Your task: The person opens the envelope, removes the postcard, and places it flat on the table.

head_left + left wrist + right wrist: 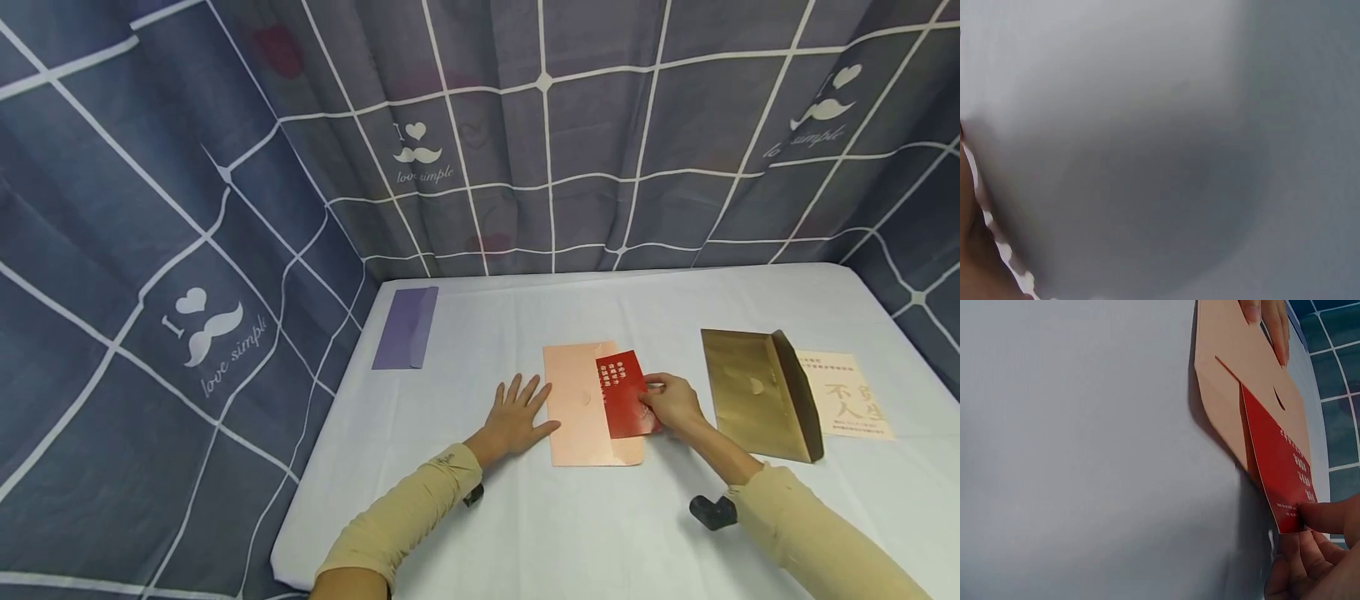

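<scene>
A peach-coloured envelope point(576, 417) lies on the white table, its flap side toward the right. Partly inside its opening is a red card point(624, 400) with white characters, seen close up as the red card point(1279, 462) in the right wrist view. My right hand point(675, 404) pinches the card's outer edge between thumb and fingers. My left hand point(513, 418) lies flat with fingers spread, its fingertips and thumb at the envelope's left edge. The left wrist view shows mostly blurred white cloth, with a bit of skin at its left edge.
A gold envelope point(746, 392) with its flap raised lies to the right, overlapping a cream card point(843, 396) with gold characters. A purple envelope point(401, 329) lies at the table's far left. Dark checked curtains point(495, 158) hang behind and beside the table.
</scene>
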